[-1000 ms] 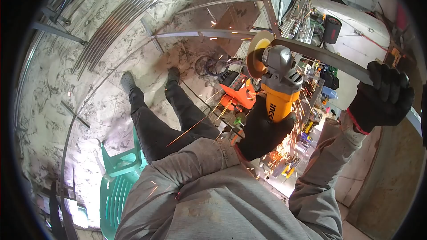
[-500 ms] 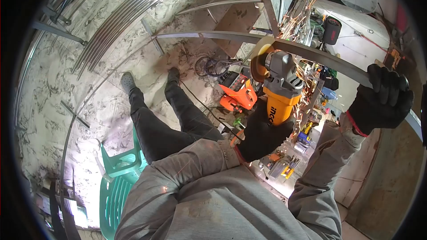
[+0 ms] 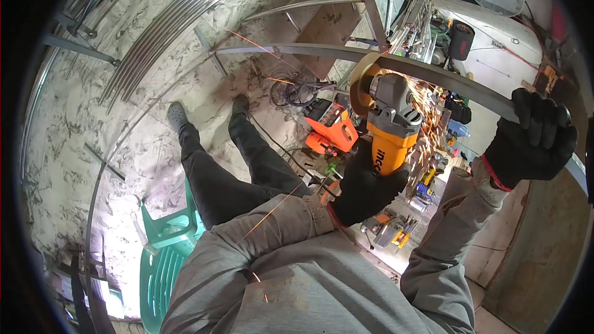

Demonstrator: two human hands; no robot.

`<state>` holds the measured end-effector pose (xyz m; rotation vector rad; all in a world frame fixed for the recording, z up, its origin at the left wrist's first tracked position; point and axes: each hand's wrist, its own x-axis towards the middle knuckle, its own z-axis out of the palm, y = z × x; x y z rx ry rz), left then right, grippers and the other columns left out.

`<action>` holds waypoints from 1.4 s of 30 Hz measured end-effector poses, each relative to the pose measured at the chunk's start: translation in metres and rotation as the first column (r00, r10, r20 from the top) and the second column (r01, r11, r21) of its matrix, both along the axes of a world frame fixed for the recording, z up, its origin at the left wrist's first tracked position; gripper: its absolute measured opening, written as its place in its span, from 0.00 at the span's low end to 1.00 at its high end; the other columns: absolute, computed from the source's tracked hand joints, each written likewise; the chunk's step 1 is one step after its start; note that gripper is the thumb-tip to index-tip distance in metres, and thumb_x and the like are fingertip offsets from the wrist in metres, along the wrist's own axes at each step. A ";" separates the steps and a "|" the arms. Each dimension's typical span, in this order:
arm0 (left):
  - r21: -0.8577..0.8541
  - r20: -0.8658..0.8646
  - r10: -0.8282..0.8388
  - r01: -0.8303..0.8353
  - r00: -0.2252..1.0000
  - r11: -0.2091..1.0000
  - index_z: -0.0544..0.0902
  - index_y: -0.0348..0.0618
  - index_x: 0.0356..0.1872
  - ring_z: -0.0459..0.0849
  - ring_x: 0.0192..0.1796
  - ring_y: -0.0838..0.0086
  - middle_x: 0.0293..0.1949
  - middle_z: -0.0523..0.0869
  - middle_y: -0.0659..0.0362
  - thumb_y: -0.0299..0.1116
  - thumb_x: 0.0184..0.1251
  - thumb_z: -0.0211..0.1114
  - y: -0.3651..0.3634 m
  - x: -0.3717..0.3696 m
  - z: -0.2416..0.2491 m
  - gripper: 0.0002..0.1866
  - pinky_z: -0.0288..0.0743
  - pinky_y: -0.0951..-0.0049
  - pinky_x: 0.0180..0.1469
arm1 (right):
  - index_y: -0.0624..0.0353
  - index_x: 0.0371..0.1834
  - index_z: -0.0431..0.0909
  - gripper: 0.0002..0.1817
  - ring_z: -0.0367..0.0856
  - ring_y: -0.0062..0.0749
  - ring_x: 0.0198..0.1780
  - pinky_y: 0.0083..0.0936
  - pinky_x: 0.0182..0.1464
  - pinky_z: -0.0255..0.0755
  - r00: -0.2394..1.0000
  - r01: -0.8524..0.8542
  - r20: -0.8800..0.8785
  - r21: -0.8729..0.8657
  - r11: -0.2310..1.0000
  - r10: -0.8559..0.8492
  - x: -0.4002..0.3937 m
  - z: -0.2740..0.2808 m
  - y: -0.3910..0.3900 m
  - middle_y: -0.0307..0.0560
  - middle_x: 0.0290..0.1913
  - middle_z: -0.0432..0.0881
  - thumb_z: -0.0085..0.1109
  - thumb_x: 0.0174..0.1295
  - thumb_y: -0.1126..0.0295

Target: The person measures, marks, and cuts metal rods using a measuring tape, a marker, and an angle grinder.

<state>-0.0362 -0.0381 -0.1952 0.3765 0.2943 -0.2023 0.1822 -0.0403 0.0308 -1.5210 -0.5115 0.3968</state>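
My left hand (image 3: pixel 370 188), in a black glove, is wrapped round the yellow body of an angle grinder (image 3: pixel 393 130). Its brown disc (image 3: pixel 364 85) meets a long curved metal bar (image 3: pixel 445 79), and orange sparks (image 3: pixel 427 108) spray down and right from there. At the bar's right end, my right hand (image 3: pixel 529 139), also gloved in black, has its fingers closed around the metal. The grinder partly hides the left fingers.
An orange-and-black tool (image 3: pixel 334 130) lies on the floor beside a cable coil (image 3: pixel 294 91). A green plastic chair (image 3: pixel 167 272) stands lower left. Several metal strips (image 3: pixel 179 18) lie upper left. Assorted tools (image 3: pixel 396 232) and a black bin (image 3: pixel 461 40) are at the right.
The spark spray has shifted from above and around the grinder to mostly below the bar on its right. A few streaks now cross the left sleeve and floor. Both hands stay nearly still.
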 end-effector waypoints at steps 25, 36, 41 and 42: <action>0.074 0.028 0.114 -0.116 0.993 0.990 0.74 0.45 0.56 0.86 0.35 0.81 0.38 0.85 0.64 0.25 0.70 0.77 0.003 0.010 0.001 0.21 0.83 0.74 0.37 | 0.44 0.29 0.67 0.17 0.58 0.14 0.19 0.25 0.39 0.63 0.994 0.106 0.037 -0.005 0.994 -0.106 -0.006 -0.002 0.004 0.21 0.16 0.58 0.48 0.81 0.60; 0.196 0.008 0.120 -0.120 0.993 0.973 0.79 0.41 0.55 0.89 0.41 0.69 0.42 0.87 0.57 0.37 0.62 0.81 0.003 0.011 -0.003 0.24 0.83 0.65 0.43 | 0.40 0.24 0.62 0.20 0.56 0.14 0.18 0.25 0.38 0.62 0.999 0.026 -0.018 0.003 1.000 -0.026 -0.003 -0.002 0.005 0.21 0.16 0.57 0.45 0.80 0.63; 0.064 -0.061 0.042 -0.038 0.997 0.997 0.81 0.41 0.54 0.89 0.42 0.69 0.42 0.87 0.57 0.38 0.63 0.81 0.014 0.014 0.005 0.24 0.84 0.62 0.45 | 0.40 0.23 0.61 0.20 0.56 0.14 0.18 0.26 0.38 0.62 0.999 -0.011 -0.052 0.040 0.999 0.013 -0.001 -0.003 0.005 0.22 0.16 0.57 0.44 0.80 0.64; 0.064 -0.061 0.043 -0.039 0.997 0.997 0.81 0.41 0.54 0.89 0.42 0.69 0.42 0.87 0.57 0.38 0.63 0.81 0.014 0.015 0.004 0.24 0.84 0.62 0.45 | 0.40 0.23 0.61 0.20 0.56 0.14 0.18 0.26 0.38 0.62 0.999 -0.012 -0.052 0.040 0.999 0.014 -0.001 -0.003 0.006 0.22 0.16 0.57 0.44 0.80 0.64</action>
